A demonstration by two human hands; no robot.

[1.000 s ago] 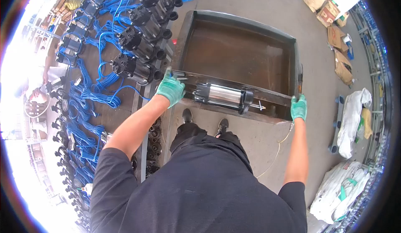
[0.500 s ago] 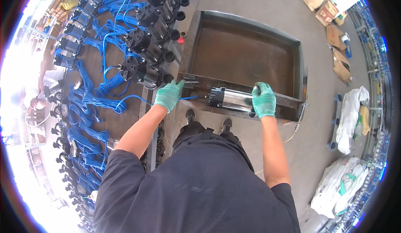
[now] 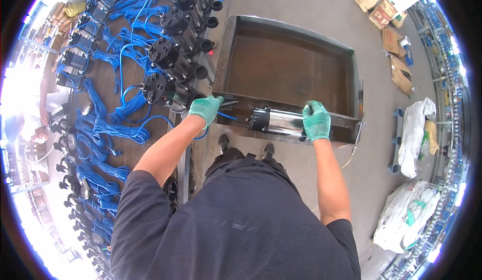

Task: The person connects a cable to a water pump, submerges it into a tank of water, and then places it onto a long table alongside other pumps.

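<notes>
Your right hand (image 3: 317,121), fingers closed on the pump (image 3: 282,120), near edge of the tank (image 3: 281,64); your left hand (image 3: 204,110), grip indiscernible. Uneven pressure could roll the pump.

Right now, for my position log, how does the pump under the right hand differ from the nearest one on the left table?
Pose: the pump under the right hand lies on its side; the nearest left pump appears upright. Place: the first is at the metal trough's near side; the second is on the table. Both have metallic bodies and black ends.
</notes>
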